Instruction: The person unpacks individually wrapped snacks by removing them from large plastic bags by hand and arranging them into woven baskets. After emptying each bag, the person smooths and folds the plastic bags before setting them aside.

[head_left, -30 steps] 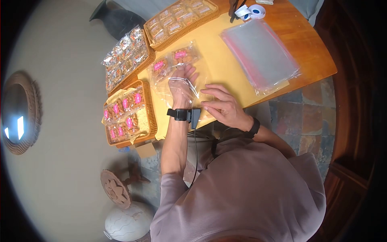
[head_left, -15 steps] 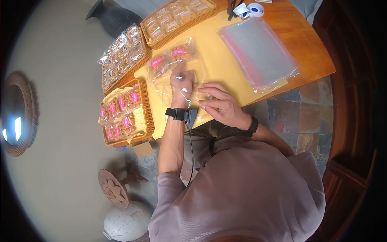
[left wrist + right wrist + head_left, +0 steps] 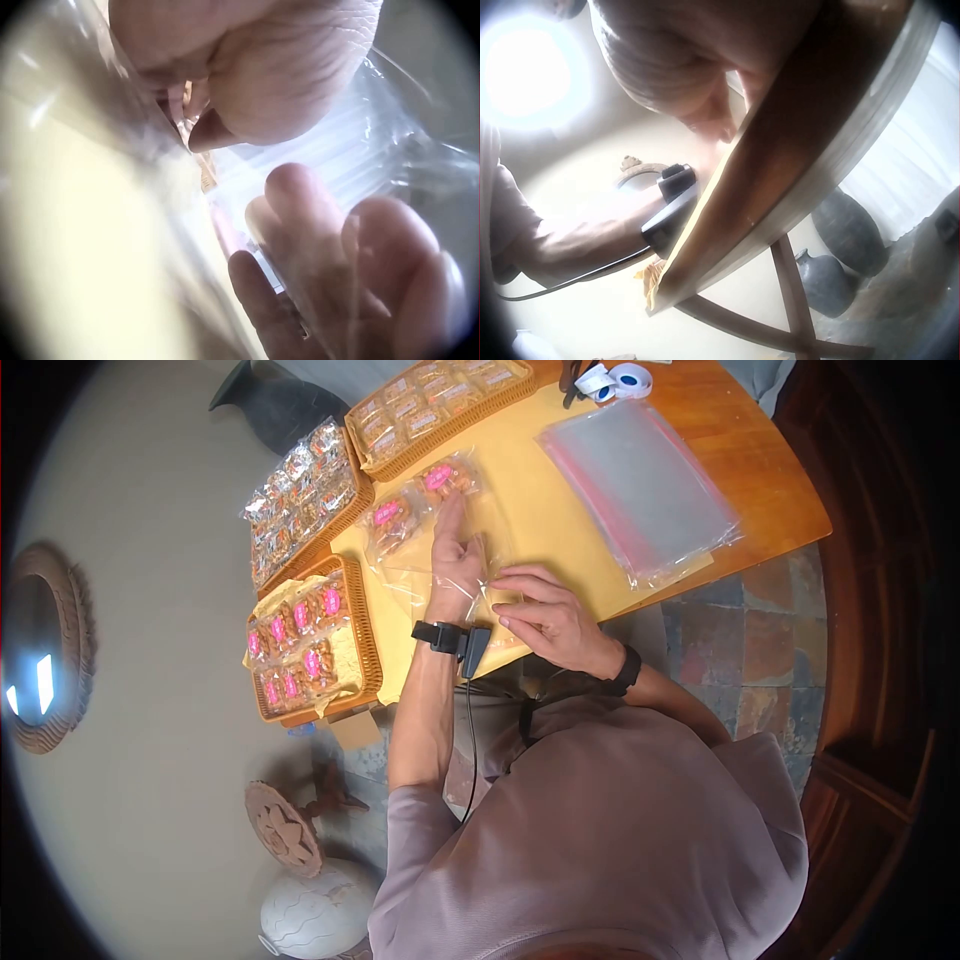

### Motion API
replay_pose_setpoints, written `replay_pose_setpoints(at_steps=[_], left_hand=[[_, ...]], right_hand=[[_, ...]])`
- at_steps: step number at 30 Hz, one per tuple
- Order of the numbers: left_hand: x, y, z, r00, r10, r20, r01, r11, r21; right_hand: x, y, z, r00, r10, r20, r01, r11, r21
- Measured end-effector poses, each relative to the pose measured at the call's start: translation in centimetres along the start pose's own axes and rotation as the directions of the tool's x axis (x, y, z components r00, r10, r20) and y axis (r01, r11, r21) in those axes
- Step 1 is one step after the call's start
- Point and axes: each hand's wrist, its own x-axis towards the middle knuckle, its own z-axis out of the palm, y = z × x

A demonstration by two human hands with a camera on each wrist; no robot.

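Observation:
My left hand [image 3: 457, 563] lies inside a clear plastic bag [image 3: 415, 577] on the yellow sheet, its index finger stretched toward two packs of snacks with pink labels. One is the right pack [image 3: 441, 479], right at the fingertip; the left pack [image 3: 392, 516] lies beside it. At the bag's near side, my right hand [image 3: 556, 622] holds the edge of the film between thumb and fingers. In the left wrist view the right hand's fingers [image 3: 300, 195] show through the film, below the heel of the left palm. The left fingertips are hidden there.
A wicker basket [image 3: 374, 660] of pink-labelled packs stands at the left. Behind it are a basket of silvery packs [image 3: 300, 510] and another basket [image 3: 400, 460] of packs. Flat clear bags [image 3: 640, 495] lie stacked at the right, with label rolls [image 3: 630, 380] behind. The table's edge [image 3: 760, 550] curves nearby.
Inside the bag my left hand folds its fingers, turns, and then extends its index finger toward the right pack. The right hand stays nearly still at the bag's edge.

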Motion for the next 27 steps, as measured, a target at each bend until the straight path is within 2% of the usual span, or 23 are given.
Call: replay_pose_setpoints(at_steps=[2,3,5,6,8,9,10,11,15,17,18,20,24,26,27], left_hand=[[0.1,0.5,-0.6,0.994,0.065,0.084,-0.076,0.987,0.14],[-0.1,0.8,-0.7,0.995,0.065,0.082,-0.076,0.987,0.14],[-0.3,1.2,-0.7,0.976,-0.217,-0.007,0.216,0.975,-0.054],[-0.1,1.3,-0.8,0.976,-0.219,-0.001,0.218,0.974,-0.054],[0.5,1.2,-1.0,0.917,-0.394,0.07,0.397,0.877,-0.271],[0.5,0.8,-1.1,0.915,-0.397,0.067,0.4,0.874,-0.275],[0.7,0.4,-1.1,0.963,-0.26,0.073,0.265,0.96,-0.085],[0.7,0.0,-1.3,0.987,-0.12,0.107,0.109,0.988,0.108],[-0.3,0.7,-1.6,0.979,-0.132,0.152,0.106,0.98,0.17],[-1.7,2.1,-2.1,0.943,0.096,0.318,-0.224,0.891,0.394],[-2.9,3.0,-2.4,0.939,0.107,0.327,-0.236,0.891,0.387],[-5.6,6.4,-2.8,0.893,0.069,0.444,-0.323,0.786,0.528],[-10.2,10.8,-4.6,0.897,0.018,0.442,-0.319,0.718,0.618],[-12.9,13.4,-5.8,0.91,-0.054,0.41,-0.231,0.757,0.612],[-14.3,15.2,-6.3,0.924,-0.091,0.372,-0.139,0.827,0.545]], right_hand=[[0.1,0.0,0.0,1.0,0.021,0.004,-0.022,0.999,0.037],[0.1,-0.1,0.0,1.0,0.02,0.006,-0.021,0.999,0.038],[0.1,-0.1,-0.2,1.0,0.008,0.024,-0.008,1.0,0.006],[0.0,-0.1,-0.1,1.0,0.013,0.021,-0.013,1.0,0.005],[0.1,-0.2,-0.1,1.0,0.008,0.024,-0.008,1.0,0.004],[0.0,-0.2,-0.2,0.999,0.009,0.03,-0.009,1.0,0.004],[0.0,-0.1,-0.1,0.999,0.022,0.024,-0.022,1.0,0.013],[0.1,0.0,0.0,0.999,0.034,0.016,-0.034,0.999,0.023],[-0.1,0.0,0.2,0.999,0.04,0.006,-0.04,0.999,0.01],[0.1,0.0,0.2,1.0,0.026,-0.006,-0.026,0.999,-0.02],[0.0,0.1,0.2,1.0,0.024,-0.016,-0.025,0.999,-0.031],[-0.2,0.3,0.3,1.0,0.007,-0.019,-0.007,0.999,-0.035],[-0.2,-0.1,-0.1,0.999,0.038,0.013,-0.038,0.999,-0.013],[-0.2,-0.4,-0.6,1.0,0.007,-0.027,-0.006,1.0,0.023],[0.0,-0.5,-0.9,0.997,-0.023,-0.069,0.027,0.998,0.061]])
